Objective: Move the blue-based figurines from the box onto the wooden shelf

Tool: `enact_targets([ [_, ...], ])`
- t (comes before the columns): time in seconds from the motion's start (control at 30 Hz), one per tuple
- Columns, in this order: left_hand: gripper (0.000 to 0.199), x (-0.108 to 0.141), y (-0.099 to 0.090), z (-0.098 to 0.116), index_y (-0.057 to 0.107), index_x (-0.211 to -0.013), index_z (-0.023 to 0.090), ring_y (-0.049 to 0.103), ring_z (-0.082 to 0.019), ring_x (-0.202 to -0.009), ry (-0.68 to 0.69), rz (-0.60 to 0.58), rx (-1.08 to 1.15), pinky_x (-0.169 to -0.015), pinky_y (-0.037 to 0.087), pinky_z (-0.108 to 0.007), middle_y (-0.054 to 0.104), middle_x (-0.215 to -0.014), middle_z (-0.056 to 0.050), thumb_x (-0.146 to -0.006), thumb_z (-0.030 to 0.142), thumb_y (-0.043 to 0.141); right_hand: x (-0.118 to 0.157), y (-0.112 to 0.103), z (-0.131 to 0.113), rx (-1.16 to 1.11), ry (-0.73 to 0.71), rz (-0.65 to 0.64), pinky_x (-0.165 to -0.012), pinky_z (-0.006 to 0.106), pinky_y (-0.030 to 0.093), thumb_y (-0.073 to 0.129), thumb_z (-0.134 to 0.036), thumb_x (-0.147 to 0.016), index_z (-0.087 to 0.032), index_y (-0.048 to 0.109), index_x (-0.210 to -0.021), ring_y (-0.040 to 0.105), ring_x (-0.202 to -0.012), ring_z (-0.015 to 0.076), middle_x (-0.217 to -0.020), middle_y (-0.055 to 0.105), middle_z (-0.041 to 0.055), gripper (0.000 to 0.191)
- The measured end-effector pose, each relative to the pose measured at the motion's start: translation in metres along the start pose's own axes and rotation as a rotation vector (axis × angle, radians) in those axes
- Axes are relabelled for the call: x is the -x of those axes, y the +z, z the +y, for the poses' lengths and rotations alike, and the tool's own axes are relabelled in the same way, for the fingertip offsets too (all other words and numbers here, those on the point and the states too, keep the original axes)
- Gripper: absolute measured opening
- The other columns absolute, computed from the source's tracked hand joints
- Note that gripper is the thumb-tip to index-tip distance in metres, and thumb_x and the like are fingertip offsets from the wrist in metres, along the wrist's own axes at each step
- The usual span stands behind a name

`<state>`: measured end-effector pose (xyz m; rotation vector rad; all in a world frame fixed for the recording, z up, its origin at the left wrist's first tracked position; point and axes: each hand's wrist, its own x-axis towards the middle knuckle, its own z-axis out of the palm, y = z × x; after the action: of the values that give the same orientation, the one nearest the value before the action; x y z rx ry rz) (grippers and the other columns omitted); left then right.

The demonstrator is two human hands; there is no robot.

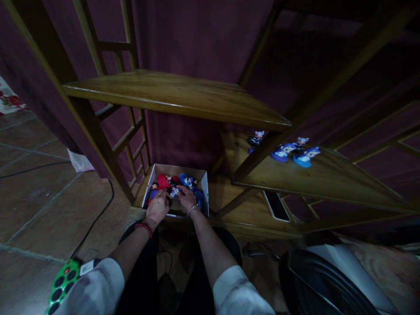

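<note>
Both my hands reach down into a shallow white cardboard box [204,186] on the lowest shelf. Small figurines on red and blue bases fill it, among them a red-based figurine [164,179] and a blue-based figurine [185,178]. Between my hands is a white-and-blue figurine [175,191], with the fingers of my right hand [187,199] closed at its edge. Just left of it, my left hand [159,207] has curled fingers. What they hold, if anything, is hidden. The low light blurs the fingertips.
Above the box juts a wooden shelf board [170,92]. Several figurines, including a blue one [306,156], stand on the shelf at right. A phone [276,206] lies on the lower board. A black seat [321,284] is at lower right, a green object with black pads [64,282] at lower left.
</note>
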<state>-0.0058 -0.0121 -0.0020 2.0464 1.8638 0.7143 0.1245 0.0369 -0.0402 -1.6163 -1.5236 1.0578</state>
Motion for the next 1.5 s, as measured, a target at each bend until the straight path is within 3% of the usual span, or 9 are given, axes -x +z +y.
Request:
enact_targets([
  [0.23,0.029,0.000,0.000,0.000,0.055,-0.096,0.016,0.051,-0.016,-0.098,0.019,0.000,-0.044,-0.089,0.040,-0.026,0.055,-0.107,-0.007,-0.073,0.012,0.039,0.008,-0.009,-0.013,0.144,-0.011,-0.028,-0.078,0.025,0.044,0.042,-0.011,-0.072,-0.027,0.055,-0.103,0.057,-0.082,0.0113,-0.090,0.062,-0.0023,0.037],
  [0.37,0.028,0.000,0.003,-0.002,0.057,-0.094,0.015,0.051,-0.016,-0.100,0.012,0.003,-0.066,-0.090,0.040,-0.025,0.054,-0.109,-0.007,-0.073,0.013,0.039,0.012,-0.014,-0.021,0.291,-0.056,-0.020,-0.082,0.026,0.041,0.042,-0.007,-0.071,-0.025,0.053,-0.107,0.055,-0.090,0.0133,-0.100,0.061,0.0000,0.041],
  [0.53,0.027,-0.001,0.006,-0.004,0.058,-0.090,0.014,0.051,-0.015,-0.098,0.021,0.058,-0.063,-0.090,0.040,-0.025,0.055,-0.106,-0.008,-0.072,0.011,0.038,0.014,-0.013,-0.025,0.371,-0.013,0.011,-0.081,0.025,0.040,0.042,-0.009,-0.072,-0.021,0.048,-0.110,0.056,-0.088,0.0141,-0.095,0.062,0.0029,0.040],
  [0.77,0.026,-0.001,-0.001,0.001,0.060,-0.090,0.014,0.049,-0.019,-0.096,0.090,0.092,-0.109,-0.087,0.041,-0.031,0.060,-0.095,-0.008,-0.073,0.014,0.040,0.012,-0.010,-0.029,0.360,-0.024,0.026,-0.080,0.024,0.040,0.043,-0.011,-0.073,-0.018,0.055,-0.096,0.056,-0.089,0.0138,-0.093,0.062,0.0045,0.026],
  [1.03,0.029,-0.001,-0.004,0.004,0.057,-0.098,0.014,0.045,-0.021,-0.103,0.085,0.079,-0.170,-0.092,0.035,-0.034,0.058,-0.103,-0.008,-0.075,0.022,0.043,0.007,-0.005,-0.029,0.217,-0.019,-0.040,-0.081,0.023,0.042,0.048,-0.016,-0.072,-0.020,0.052,-0.103,0.056,-0.092,0.0126,-0.100,0.061,0.0030,0.031],
  [1.2,0.030,-0.002,-0.004,0.004,0.055,-0.101,0.015,0.046,-0.021,-0.102,0.045,0.042,-0.165,-0.092,0.035,-0.034,0.057,-0.105,-0.008,-0.074,0.023,0.045,0.006,-0.001,-0.026,0.125,-0.014,-0.015,-0.082,0.023,0.042,0.050,-0.014,-0.071,-0.020,0.052,-0.101,0.056,-0.092,0.0110,-0.100,0.061,0.0013,0.031],
  [1.5,0.030,-0.001,-0.003,0.004,0.053,-0.103,0.017,0.047,-0.021,-0.101,0.024,0.035,-0.169,-0.089,0.037,-0.032,0.057,-0.104,-0.008,-0.075,0.025,0.043,0.012,-0.005,-0.033,0.236,-0.043,-0.005,-0.079,0.025,0.043,0.048,-0.016,-0.074,-0.027,0.053,-0.101,0.057,-0.087,0.0117,-0.095,0.062,-0.0018,0.030],
])
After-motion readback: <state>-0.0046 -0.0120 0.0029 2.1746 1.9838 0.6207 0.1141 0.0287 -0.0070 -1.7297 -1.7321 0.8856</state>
